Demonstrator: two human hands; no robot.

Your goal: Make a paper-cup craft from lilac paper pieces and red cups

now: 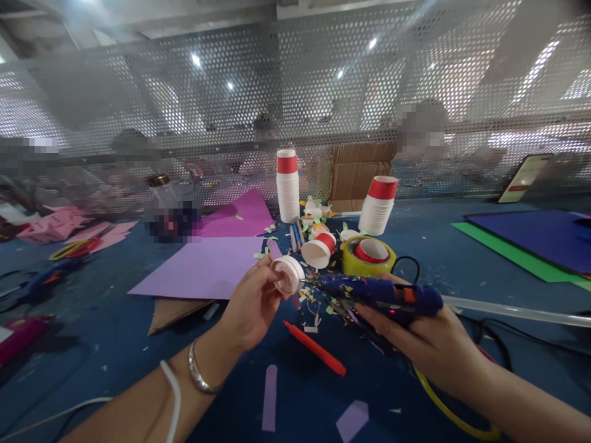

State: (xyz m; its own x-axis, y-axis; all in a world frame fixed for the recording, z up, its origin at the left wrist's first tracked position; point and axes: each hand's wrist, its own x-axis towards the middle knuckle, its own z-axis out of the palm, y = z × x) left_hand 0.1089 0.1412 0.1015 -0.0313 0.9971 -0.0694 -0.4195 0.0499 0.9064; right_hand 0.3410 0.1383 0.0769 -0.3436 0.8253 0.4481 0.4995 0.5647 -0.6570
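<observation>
My left hand (253, 301) pinches a short white paper cup piece (289, 275), its round face turned toward the right. In my right hand (429, 344) is a blue glue gun (369, 294), with a clear glue stick (517, 312) jutting from its back. The metal nozzle (308, 281) points left and meets, or nearly meets, the rim of the cup piece; I cannot tell which. A small red light glows on the gun's side. Below the two hands lies a red marker (314, 348). Just behind them a red and white paper cup (318, 250) rests on its side.
Yellow tape (369, 266) sits behind the gun. Two cup stacks, one upright (288, 191) and one leaning (379, 206), stand at the back before a perforated metal screen (314, 74). Purple paper (203, 271), scissors (80, 248), paper scraps and cables lie about. People sit beyond the screen.
</observation>
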